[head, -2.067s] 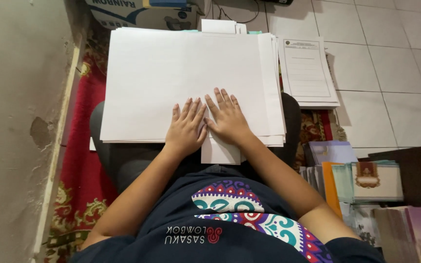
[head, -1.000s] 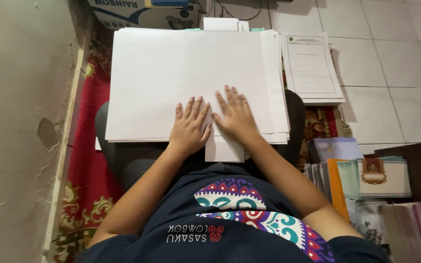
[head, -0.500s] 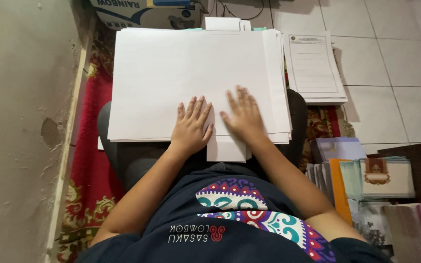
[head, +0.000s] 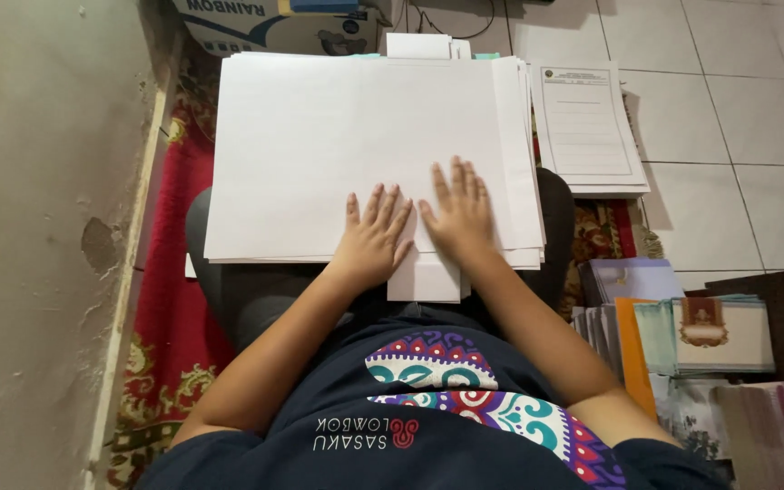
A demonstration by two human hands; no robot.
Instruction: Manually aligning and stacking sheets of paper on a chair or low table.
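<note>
We look down at our lap, where a large stack of blank white paper sheets (head: 338, 154) lies across our knees, its edges slightly fanned on the right side. Our left hand (head: 372, 238) rests flat on the top sheet near the stack's near edge, fingers spread and straight, palm down, gripping nothing. Our right hand (head: 460, 213) lies just beside it, also flat and open on the paper, fingers splayed and pointing away from us; the thumbs of the two hands nearly meet. A smaller white sheet (head: 424, 279) pokes out from under the stack just below our hands, toward our body. To the right of the stack, on the white tiled floor (head: 728, 118), sits a pile of printed forms (head: 587, 122), its left edge tucked close against the blank stack. Further right and nearer us stand bundles of coloured booklets and cards (head: 682, 331), packed side by side. A red patterned rug (head: 170, 299) shows under our legs on the left, running along a bare plaster wall (head: 38, 227). A cardboard box (head: 274, 23) sits beyond the far edge of the stack.
</note>
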